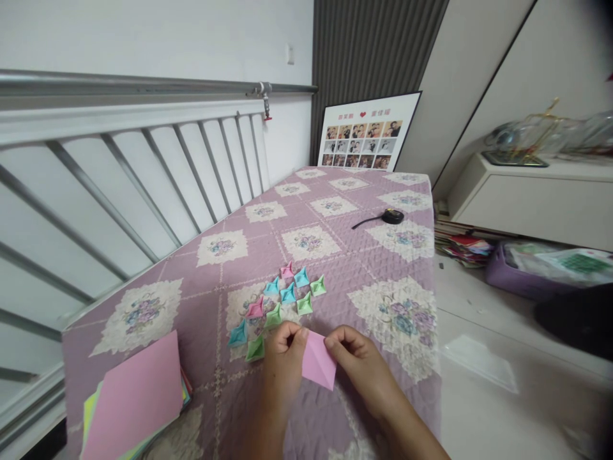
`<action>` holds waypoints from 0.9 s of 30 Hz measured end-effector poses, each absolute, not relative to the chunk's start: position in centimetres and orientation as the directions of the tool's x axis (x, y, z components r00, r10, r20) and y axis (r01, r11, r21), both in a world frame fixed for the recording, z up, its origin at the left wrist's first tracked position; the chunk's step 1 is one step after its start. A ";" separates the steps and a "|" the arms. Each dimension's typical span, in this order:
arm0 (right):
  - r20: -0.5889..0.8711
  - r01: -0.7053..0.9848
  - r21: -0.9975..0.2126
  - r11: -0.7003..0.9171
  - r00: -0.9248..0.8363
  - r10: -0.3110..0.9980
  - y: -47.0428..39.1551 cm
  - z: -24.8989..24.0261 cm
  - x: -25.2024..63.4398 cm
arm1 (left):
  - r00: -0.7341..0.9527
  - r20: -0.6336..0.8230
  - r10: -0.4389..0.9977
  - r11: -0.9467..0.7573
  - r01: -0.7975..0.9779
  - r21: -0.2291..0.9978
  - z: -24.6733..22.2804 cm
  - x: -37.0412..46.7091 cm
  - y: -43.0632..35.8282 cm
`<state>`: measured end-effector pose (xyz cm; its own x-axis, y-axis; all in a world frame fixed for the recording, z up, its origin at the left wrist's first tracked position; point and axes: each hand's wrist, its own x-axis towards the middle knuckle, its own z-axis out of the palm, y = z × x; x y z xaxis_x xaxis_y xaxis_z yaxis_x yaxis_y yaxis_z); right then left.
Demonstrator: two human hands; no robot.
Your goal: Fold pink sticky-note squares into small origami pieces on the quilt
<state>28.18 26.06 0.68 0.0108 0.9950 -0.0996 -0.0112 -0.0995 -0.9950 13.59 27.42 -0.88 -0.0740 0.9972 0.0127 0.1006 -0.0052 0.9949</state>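
A small pink sheet of paper (318,365) with crease lines is held up between my two hands, just above the tablecloth. My left hand (285,350) pinches its upper left edge between thumb and fingers. On the right edge, the thumb and curled fingers of my right hand (357,351) grip the same sheet. Beyond my hands stand several small folded paper shapes in pink, blue and green, among them a blue folded paper (288,293), a pink folded paper (255,308) and a green folded paper (304,304). The nearest green one (255,349) is close to my left hand.
A stack of coloured paper (138,390), pink on top, lies at the table's left front. A black tape measure (393,216) with a strap rests at the far right. The purple flowered tablecloth (268,246) reaches the railing (158,172) at left; a photo board (366,131) leans behind.
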 end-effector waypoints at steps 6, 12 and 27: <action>-0.161 -0.196 -0.971 -0.137 0.117 0.980 26.2 0.1 28.5 | -0.190 -0.089 0.978 0.071 -0.097 0.993 -2.1 13.5 27.9; -0.261 -0.357 -0.903 -0.238 0.016 0.965 26.0 0.3 27.5 | -0.298 -0.144 0.944 0.071 -0.242 0.968 -2.8 13.4 28.3; -0.221 -0.308 -0.940 -0.149 0.215 0.951 26.9 -0.3 29.5 | 0.169 -0.157 0.973 0.129 0.167 0.978 -1.4 13.7 27.9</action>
<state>29.55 26.85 -0.35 0.2154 0.9512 -0.2211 -0.3080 -0.1487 -0.9397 13.73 27.95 -1.40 0.1688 0.9731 -0.1569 0.1667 0.1287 0.9776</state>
